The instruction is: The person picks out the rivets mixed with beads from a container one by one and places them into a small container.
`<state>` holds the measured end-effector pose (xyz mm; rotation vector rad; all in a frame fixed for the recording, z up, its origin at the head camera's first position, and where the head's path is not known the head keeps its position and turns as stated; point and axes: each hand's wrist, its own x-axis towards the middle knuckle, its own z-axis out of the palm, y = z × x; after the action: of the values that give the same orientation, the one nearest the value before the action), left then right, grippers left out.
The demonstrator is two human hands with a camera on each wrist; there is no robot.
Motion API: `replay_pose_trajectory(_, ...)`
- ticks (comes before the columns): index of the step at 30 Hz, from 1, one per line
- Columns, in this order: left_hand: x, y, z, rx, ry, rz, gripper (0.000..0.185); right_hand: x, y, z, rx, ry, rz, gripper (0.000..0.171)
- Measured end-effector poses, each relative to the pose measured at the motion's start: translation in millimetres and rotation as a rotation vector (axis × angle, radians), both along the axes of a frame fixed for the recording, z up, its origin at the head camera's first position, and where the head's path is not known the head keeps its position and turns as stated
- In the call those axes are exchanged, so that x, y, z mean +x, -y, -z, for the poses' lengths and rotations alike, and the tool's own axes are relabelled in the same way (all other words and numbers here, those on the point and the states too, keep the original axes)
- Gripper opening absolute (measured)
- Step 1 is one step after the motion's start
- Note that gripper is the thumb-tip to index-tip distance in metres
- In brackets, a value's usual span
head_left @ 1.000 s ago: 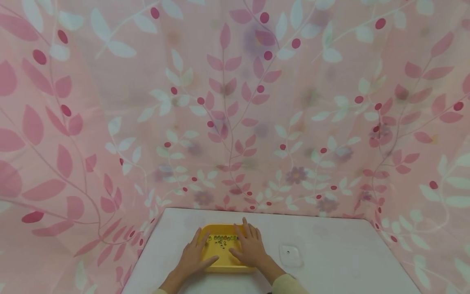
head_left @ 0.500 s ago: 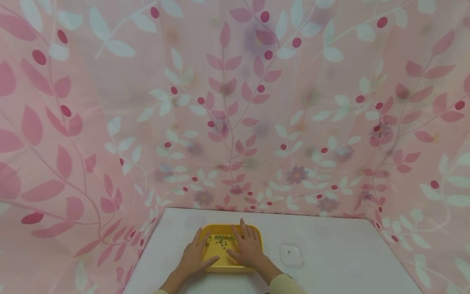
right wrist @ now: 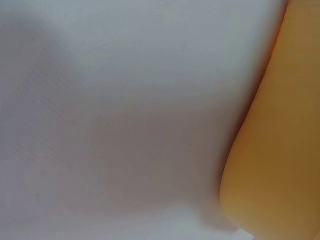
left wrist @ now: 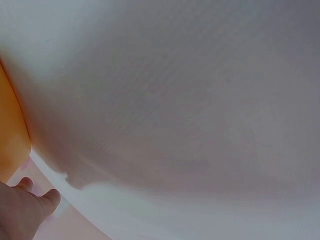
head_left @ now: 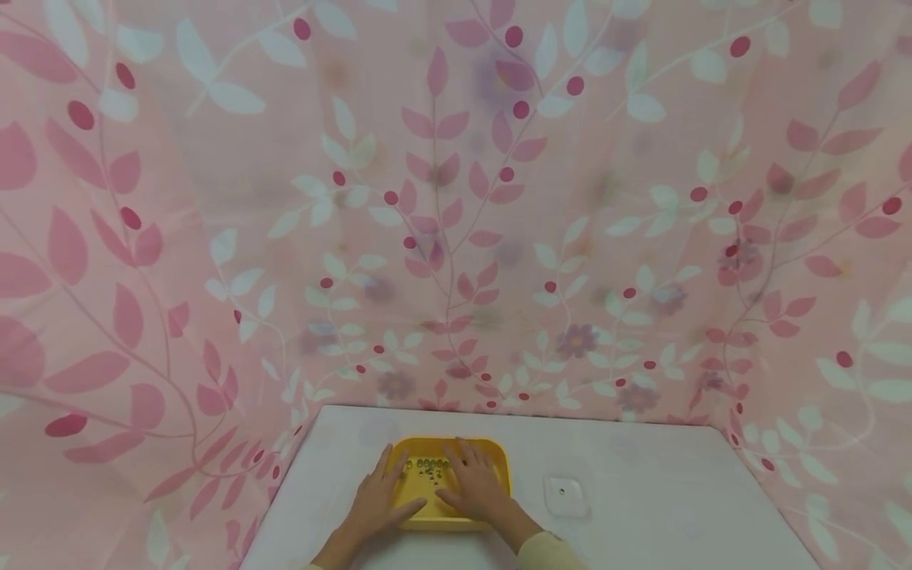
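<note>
A yellow tray [head_left: 443, 524] sits flat on the white table [head_left: 655, 491]. Its long way looks to run from side to side, with one long edge facing the person. Inside the tray, toward its far side, a row of small shiny beads [head_left: 430, 463] runs the same way as the tray. A few more little beads [head_left: 431, 473] lie loose on the near side of that row, trailing toward the tray's middle.

The left hand [head_left: 374, 500] is at the tray's left edge. Its fingers are spread and point away, and its thumb reaches in over the tray. The right hand [head_left: 476, 487] is over the tray's right part, with fingers loosely spread too. I cannot tell if its fingertips touch any beads.

To the right of the tray is a small clear dish [head_left: 575, 507] with one tiny bead [head_left: 562, 492] in it. Pink leafy cloth [head_left: 442, 237] hangs behind the tray.
</note>
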<state>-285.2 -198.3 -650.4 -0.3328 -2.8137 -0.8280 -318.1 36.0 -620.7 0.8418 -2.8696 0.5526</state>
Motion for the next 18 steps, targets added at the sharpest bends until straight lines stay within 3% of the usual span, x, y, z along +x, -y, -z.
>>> replay_pose_trajectory(9,-0.7,-0.2,1.7,-0.001,-0.010,0.006,0.091,-3.5,4.4,5.5,-0.169,0.010,-0.055,0.058)
replay_pose_trajectory(18,1.3,-1.0,-0.5,0.002,-0.010,-0.005,0.091,-8.0,7.6,6.3,-0.249,0.182,-0.029,0.060)
